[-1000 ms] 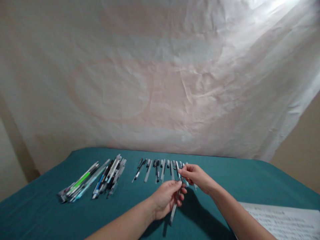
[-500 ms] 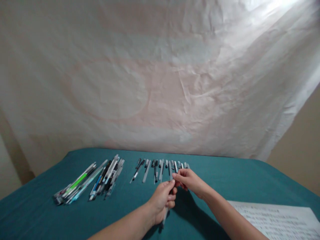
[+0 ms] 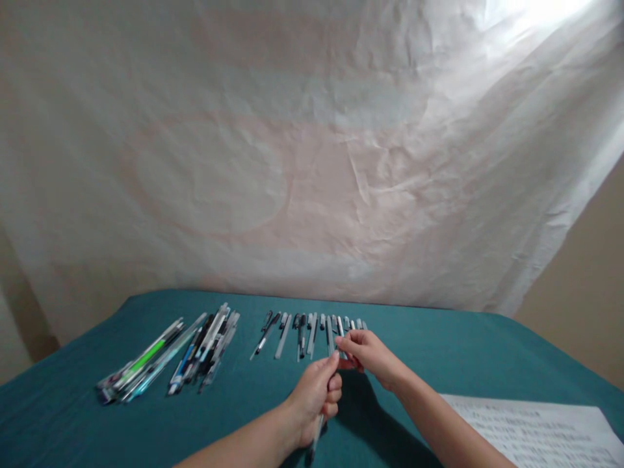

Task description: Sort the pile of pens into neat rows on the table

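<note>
My left hand (image 3: pixel 316 396) is closed around a pen (image 3: pixel 316 439), whose clear barrel sticks out below the fist toward me. Just beyond it, my right hand (image 3: pixel 373 357) has its thumb and forefinger pinched together close to the left thumb. What that pinch holds, if anything, is too small or blurred to make out. Behind the hands lies a row of taken-apart pens: clear barrels (image 3: pixel 283 337), dark inner parts (image 3: pixel 301 338) and small caps (image 3: pixel 322 321). The right fingers partly cover the row's right end.
On the left of the green cloth (image 3: pixel 439 344) lie two bundles of pens: one with a bright green pen (image 3: pixel 149 359), the other with clear and black pens (image 3: pixel 207 351). A written sheet of paper (image 3: pixel 526 429) rests at the lower right, beside my right forearm. A pale sheet (image 3: pixel 312 162) hangs behind.
A small gap has opened between the right fingertips and the left thumb. My left hand has dropped slightly with the pen, and the whole view has shifted a little.
</note>
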Demonstrator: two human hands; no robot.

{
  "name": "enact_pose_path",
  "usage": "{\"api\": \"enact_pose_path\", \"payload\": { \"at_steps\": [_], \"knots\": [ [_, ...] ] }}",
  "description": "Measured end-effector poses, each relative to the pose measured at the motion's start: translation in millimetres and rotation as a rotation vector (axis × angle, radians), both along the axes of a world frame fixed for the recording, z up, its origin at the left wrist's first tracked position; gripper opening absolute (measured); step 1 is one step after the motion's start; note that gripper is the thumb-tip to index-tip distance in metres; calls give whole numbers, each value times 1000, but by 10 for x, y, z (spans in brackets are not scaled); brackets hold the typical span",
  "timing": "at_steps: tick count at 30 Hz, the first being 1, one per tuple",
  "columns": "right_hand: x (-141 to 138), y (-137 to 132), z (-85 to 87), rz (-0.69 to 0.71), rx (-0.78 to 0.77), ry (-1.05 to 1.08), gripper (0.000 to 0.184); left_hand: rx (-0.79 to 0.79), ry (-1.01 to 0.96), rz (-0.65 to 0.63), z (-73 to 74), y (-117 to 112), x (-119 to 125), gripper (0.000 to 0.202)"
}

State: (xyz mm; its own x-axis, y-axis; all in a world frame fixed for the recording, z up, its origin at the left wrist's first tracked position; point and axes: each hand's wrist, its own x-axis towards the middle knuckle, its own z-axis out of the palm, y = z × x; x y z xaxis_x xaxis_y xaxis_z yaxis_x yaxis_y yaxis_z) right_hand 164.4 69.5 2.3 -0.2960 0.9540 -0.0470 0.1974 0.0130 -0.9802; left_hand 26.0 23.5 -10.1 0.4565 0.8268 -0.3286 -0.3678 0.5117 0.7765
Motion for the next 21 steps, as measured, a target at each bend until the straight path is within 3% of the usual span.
{"api": "enact_pose_path", "payload": {
  "at_steps": [5,9,12,17,21],
  "knots": [
    [331,229,17,-148,72,22,34,-8,-19,-18,-25,-28,14,38],
    [777,518,-200,-353,187,-196,34,-11,-39,-11,-52,-25,35,27],
    [998,650,-407,-405,223,-315,34,-4,-28,-14,-73,-25,50,25],
    [1025,714,-592,-407,255,-381,26,49,-43,-51,-96,-36,62,26],
    [953,723,-633,-483,325,-475,32,87,-51,-68,-103,-29,57,24]
  ]
}}
